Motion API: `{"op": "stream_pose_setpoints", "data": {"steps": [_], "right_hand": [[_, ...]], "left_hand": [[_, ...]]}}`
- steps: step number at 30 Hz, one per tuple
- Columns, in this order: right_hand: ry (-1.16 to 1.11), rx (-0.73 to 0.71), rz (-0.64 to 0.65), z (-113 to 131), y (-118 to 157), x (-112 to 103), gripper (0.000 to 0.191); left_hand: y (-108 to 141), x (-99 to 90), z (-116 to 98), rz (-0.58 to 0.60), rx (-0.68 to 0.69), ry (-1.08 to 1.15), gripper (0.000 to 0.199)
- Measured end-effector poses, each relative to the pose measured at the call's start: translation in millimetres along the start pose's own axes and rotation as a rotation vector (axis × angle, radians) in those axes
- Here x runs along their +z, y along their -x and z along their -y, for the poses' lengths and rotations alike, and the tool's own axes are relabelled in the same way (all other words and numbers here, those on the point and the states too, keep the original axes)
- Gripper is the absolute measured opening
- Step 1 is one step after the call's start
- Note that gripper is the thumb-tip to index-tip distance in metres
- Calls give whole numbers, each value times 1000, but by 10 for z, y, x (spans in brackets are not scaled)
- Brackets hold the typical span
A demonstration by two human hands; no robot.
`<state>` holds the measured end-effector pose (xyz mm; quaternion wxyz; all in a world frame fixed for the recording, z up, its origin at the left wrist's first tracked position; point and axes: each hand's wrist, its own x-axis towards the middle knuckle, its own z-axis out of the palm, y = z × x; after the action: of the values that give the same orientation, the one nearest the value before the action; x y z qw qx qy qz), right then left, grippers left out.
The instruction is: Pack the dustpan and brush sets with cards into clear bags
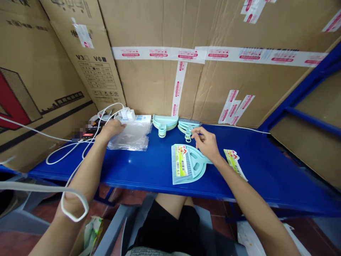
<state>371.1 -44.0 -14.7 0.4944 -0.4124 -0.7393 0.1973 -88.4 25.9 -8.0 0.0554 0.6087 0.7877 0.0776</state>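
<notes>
My left hand (114, 128) is closed at the upper left edge of a stack of clear plastic bags (130, 137), its fingertips pressed on the film. My right hand (206, 142) hovers with bent fingers drawn together, nothing visible in them. Just below it lies a light-blue dustpan (198, 172) with a small brush (192, 160) nested in it and a colourful label card (181, 161) on top. Several dustpans (165, 122) are stacked at the back. Beside them, a pile of small brushes (188, 125) has its looped handles near my right fingertips.
Another label card (234, 161) lies right of my right hand on the blue table (144, 174). White cables (68, 153) and plugs (128, 113) crowd the left side, one cable crossing my left forearm. Cardboard walls (157, 85) rise behind, with a blue metal frame (301, 85) at right.
</notes>
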Motion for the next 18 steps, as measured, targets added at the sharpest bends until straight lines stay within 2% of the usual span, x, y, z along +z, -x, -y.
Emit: {"op": "stream_pose_setpoints", "data": {"steps": [4,6,8,11,13,14,16,18], "right_hand": [[53,-33,32,45,15,9,18],[68,-50,53,57,21,10,18],[85,-69,63,54,24,12,18],[116,-96,78,19,26,19,19],[137,-117,89,-16,26,23,19],[145,-131,88,-35,26,23,19],[155,-157,82,-67,25,20,19],[157,-177,87,-86,26,13,19]], "left_hand": [[80,118,-155,35,-4,-124,76],[158,139,-230,76,-46,-186,83],[247,136,-300,68,-107,-227,85],[383,123,-406,-109,-100,-265,76],[470,150,-490,-254,42,-269,73],[510,184,-536,-283,126,-264,74],[575,294,-631,-210,234,-245,78],[611,437,-714,-25,239,-205,82]]}}
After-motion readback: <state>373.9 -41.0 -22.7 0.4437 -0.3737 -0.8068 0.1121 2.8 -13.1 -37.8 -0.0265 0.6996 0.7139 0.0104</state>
